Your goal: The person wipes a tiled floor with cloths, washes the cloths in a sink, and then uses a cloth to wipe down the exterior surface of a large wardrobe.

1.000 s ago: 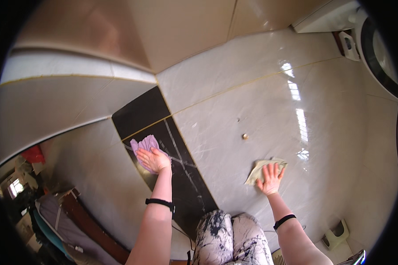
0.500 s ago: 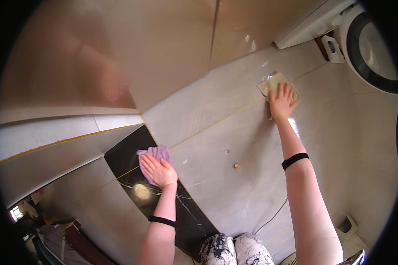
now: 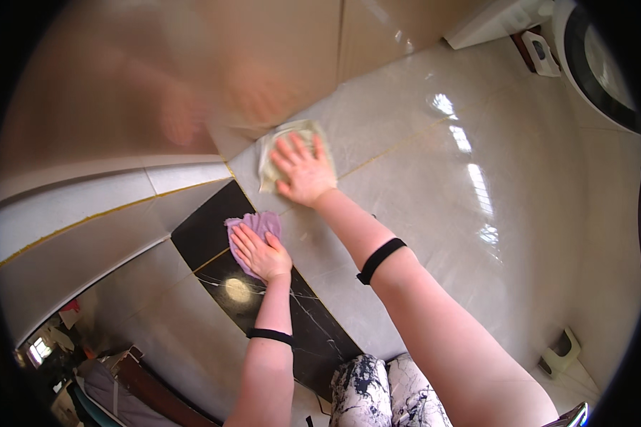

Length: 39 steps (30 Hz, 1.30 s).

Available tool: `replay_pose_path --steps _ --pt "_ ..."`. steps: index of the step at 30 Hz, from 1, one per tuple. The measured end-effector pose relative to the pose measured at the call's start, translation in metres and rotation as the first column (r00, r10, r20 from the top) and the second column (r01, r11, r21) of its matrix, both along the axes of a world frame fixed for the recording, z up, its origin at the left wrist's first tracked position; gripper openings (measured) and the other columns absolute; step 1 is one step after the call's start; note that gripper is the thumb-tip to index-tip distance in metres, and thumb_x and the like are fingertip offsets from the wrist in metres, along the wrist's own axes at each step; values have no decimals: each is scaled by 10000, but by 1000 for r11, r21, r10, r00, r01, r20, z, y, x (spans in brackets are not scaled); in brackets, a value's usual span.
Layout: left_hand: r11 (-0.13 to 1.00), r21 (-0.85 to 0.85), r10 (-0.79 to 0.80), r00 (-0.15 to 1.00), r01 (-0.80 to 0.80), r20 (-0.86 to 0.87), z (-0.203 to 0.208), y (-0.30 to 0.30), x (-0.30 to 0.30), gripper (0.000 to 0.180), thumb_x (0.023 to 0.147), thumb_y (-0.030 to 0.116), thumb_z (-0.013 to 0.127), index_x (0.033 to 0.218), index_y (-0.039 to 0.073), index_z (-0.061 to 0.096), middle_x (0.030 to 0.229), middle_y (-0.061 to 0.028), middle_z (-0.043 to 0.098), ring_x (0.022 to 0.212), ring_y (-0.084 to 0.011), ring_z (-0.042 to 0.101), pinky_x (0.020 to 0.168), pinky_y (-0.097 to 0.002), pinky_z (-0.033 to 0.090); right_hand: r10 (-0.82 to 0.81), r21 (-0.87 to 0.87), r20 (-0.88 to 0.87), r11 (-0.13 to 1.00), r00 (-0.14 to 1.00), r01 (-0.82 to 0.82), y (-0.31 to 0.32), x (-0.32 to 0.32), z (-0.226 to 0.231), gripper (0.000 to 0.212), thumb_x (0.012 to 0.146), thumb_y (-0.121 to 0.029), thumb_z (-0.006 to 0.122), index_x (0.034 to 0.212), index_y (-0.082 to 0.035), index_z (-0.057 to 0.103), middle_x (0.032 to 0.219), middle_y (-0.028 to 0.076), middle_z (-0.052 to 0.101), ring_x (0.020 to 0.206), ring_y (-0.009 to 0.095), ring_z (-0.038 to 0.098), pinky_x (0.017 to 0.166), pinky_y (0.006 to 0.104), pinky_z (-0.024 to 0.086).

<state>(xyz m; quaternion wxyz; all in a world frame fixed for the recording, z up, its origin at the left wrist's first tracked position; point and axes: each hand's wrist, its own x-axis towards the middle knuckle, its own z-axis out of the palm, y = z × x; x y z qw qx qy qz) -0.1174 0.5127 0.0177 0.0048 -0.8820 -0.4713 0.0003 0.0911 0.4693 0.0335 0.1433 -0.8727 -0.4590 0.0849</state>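
Note:
My right hand [image 3: 305, 174] presses flat, with fingers spread, on a pale yellow cloth [image 3: 268, 171] by the foot of a glossy brown cabinet front [image 3: 278, 50]. The hand and cloth look slightly blurred. Below and left of it, my left hand [image 3: 265, 257] lies flat on a crumpled purple cloth [image 3: 252, 220]. That purple cloth rests on a black marbled floor strip [image 3: 205, 217], at its border with the grey tiles [image 3: 420, 206]. Neither hand curls around its cloth. Both forearms wear a black band.
A round-doored white appliance [image 3: 605, 71] stands at the far right, with a small white and brown object [image 3: 540, 53] beside it. A pale step [image 3: 110, 181] runs along the left. My patterned knees [image 3: 363, 388] are at the bottom. A pale green object [image 3: 561, 354] stands lower right.
My right hand has swept the yellow cloth left across the tiles to near the cabinet corner. My left hand stays on the purple cloth. Bright reflections now show on the tiles at right.

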Motion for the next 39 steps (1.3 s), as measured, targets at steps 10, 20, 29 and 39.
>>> replay_pose_path --steps 10,20,29,39 --pt "999 -22 -31 999 31 13 -8 7 -10 633 925 310 394 1486 55 250 1562 -131 212 1446 -304 169 1162 -435 145 -119 152 -180 977 977 147 -202 118 -10 444 812 -102 566 1246 -188 597 1437 28 460 1389 271 328 1161 529 109" --pt "974 -178 -146 989 141 -14 -15 -75 45 669 899 291 384 1498 46 214 1572 -151 165 1463 -291 116 1181 -445 58 -484 130 -117 858 867 497 -367 -20 -8 488 795 -38 479 1271 -115 559 1424 109 462 1392 314 319 1158 529 94" --pt "730 -610 352 594 309 723 -1 -178 86 266 936 190 391 959 1 577 1009 -126 622 958 -238 570 857 -374 450 -631 107 -290 726 720 679 -378 -98 -1 462 871 -45 400 1319 -65 510 1414 152 465 1376 304 349 1155 452 167" --pt "859 -441 -8 869 259 495 11 -48 -42 284 917 139 419 1059 -50 577 1001 -208 617 941 -307 596 864 -380 463 -343 272 -778 571 526 775 -283 68 -6 419 943 -188 449 1323 -19 499 1198 148 597 1105 230 546 970 301 395"
